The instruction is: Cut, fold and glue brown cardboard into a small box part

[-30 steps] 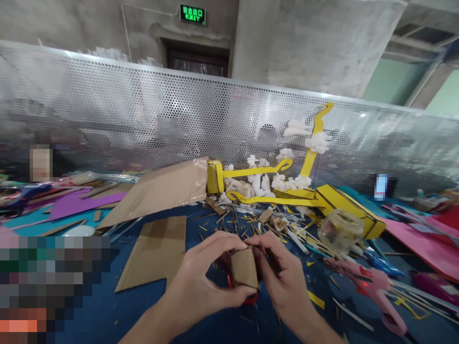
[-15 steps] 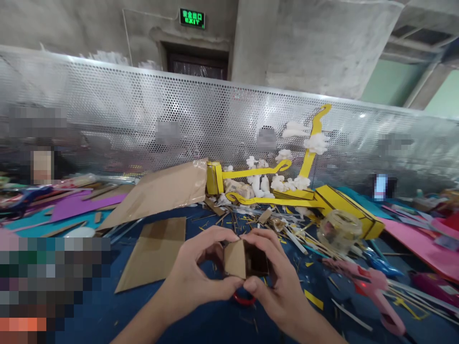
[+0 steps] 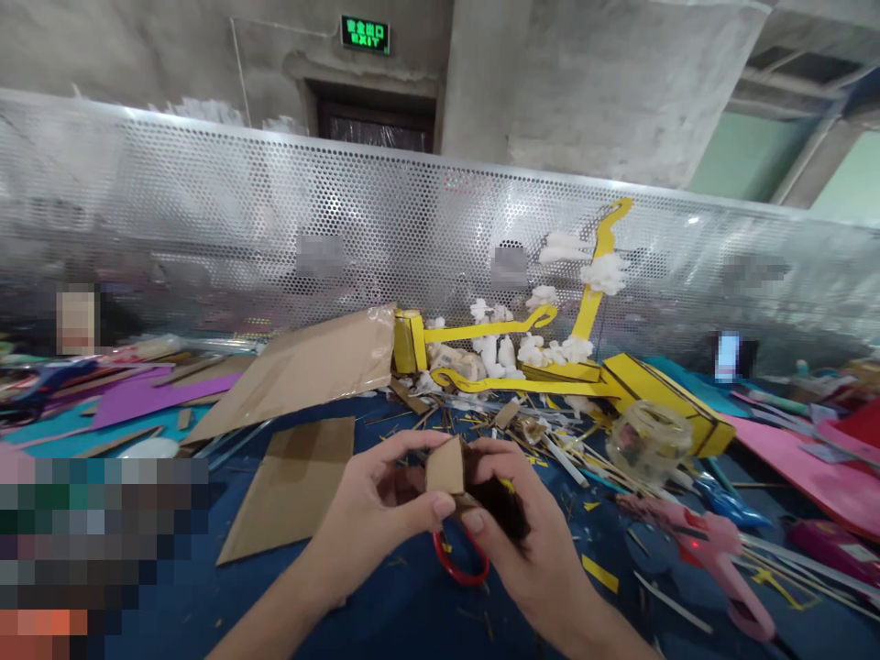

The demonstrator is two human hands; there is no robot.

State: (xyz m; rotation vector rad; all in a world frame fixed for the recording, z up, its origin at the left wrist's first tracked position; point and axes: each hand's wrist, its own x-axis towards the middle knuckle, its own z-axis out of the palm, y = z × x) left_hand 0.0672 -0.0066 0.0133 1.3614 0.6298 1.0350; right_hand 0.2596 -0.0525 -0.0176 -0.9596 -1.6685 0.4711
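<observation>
A small folded cardboard piece is held between both hands near the middle of the view. My left hand grips its left side, with the thumb on the lower front edge. From the right, my right hand curls around it, the thumb at the lower edge and the fingers behind. Its right part lies in shadow inside my right hand. Just below the hands, a red ring-shaped handle lies on the dark blue table.
Flat cardboard and a larger sheet lie left. Yellow card shapes with white fluff stand at the back. At right are a tape roll, pink glue gun and scraps. A perforated metal barrier runs behind.
The cardboard piece has been tilted and shifted slightly up and left in my hands. More of the red handle shows beneath them. My right fingers have moved around the piece.
</observation>
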